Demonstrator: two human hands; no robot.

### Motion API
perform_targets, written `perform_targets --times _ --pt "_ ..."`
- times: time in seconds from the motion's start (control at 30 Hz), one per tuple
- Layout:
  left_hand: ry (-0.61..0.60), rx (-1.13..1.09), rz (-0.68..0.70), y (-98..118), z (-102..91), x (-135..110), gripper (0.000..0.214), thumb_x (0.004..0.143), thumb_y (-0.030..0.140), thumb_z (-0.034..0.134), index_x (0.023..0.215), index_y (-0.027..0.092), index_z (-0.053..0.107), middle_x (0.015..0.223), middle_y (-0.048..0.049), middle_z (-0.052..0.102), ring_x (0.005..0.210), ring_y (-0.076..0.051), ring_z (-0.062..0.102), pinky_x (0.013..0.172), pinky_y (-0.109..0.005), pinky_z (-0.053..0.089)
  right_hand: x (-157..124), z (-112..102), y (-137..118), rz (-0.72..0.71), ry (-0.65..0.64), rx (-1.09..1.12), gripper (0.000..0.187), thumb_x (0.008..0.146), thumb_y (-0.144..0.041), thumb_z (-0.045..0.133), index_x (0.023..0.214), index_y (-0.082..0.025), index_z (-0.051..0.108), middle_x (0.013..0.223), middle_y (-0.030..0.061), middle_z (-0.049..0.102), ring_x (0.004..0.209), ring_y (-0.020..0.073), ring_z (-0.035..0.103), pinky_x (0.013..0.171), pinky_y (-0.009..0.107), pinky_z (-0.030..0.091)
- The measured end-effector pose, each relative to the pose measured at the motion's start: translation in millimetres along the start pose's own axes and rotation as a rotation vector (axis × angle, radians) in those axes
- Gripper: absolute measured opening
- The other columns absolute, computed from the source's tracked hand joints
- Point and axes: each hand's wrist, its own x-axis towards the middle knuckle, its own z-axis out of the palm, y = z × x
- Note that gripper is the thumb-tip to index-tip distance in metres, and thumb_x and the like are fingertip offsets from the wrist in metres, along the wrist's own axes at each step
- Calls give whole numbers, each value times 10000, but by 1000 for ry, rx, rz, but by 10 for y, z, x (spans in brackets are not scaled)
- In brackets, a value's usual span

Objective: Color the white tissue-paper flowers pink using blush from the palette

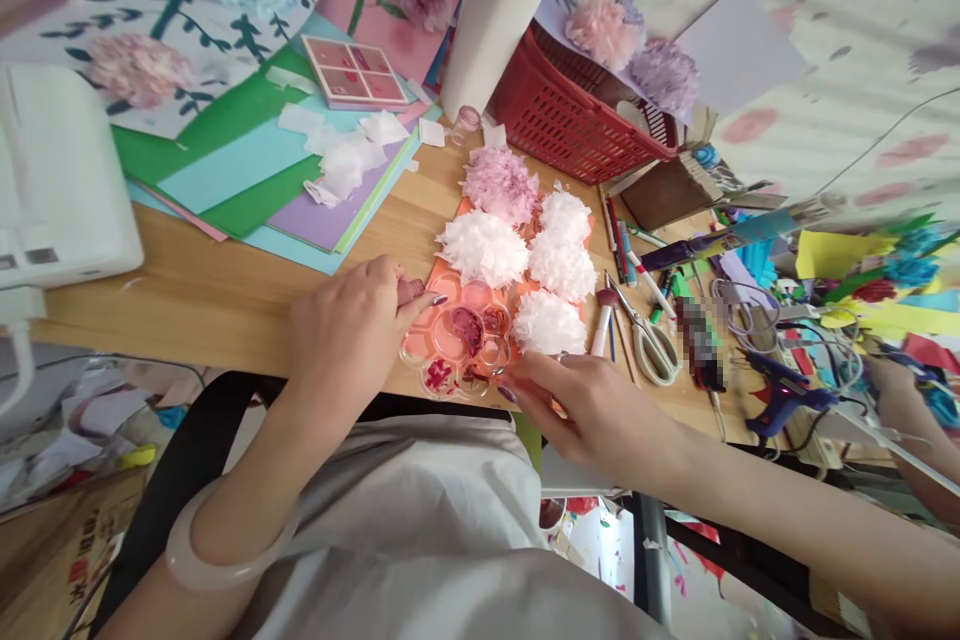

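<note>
A clear plastic palette (426,335) with round wells lies near the table's front edge, on orange paper. Dark red crumbs (439,377) and powder sit in some of its wells. My left hand (341,330) is closed at the palette's left rim, its thumb lying over the edge. Pinched in my right hand (585,405) is a thin tool with a small metallic tip (496,372), which reaches the palette's lower right well; its exact kind does not show. Just beyond are several white tissue-paper flowers (484,248) and one pink tissue-paper flower (500,184).
Scissors (654,345), a makeup brush (604,320) and pens lie to the right, with a blue glue gun (784,398) farther over. A red basket (570,110) and a white paper roll (491,20) stand behind. Coloured paper sheets (240,185) cover the left side.
</note>
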Motion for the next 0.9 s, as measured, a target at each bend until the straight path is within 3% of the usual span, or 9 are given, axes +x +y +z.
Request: perform_targets --times 0.23,0.57,0.73,0.9 --pt "20 3 6 -13 3 5 290 937 443 581 925 156 616 925 -103 732 867 -313 710 553 -346 266 206 -174 -82 233 -165 129 158 973 -230 458 896 -198 592 631 -9 583 522 125 496 536 243 303" --pt "22 -19 7 -13 0 6 284 931 441 594 895 160 614 916 -101 735 858 -324 716 554 -346 261 632 -344 -183 277 -356 -246 325 995 -253 431 709 -183 567 559 5 492 499 124 305 526 285 203" --pt "42 -36 21 -19 13 -6 286 924 449 603 881 166 615 891 -106 730 824 -319 711 548 -343 245 686 -258 -173 234 -294 -299 356 997 -263 436 668 -180 544 541 -9 430 506 119 218 521 284 187" --pt "41 -69 24 -41 45 5 278 927 446 599 876 172 600 904 -101 725 847 -322 709 544 -341 227 627 -233 -153 208 -124 -251 351 971 -298 512 637 -192 489 515 -45 331 504 108 191 508 277 179"
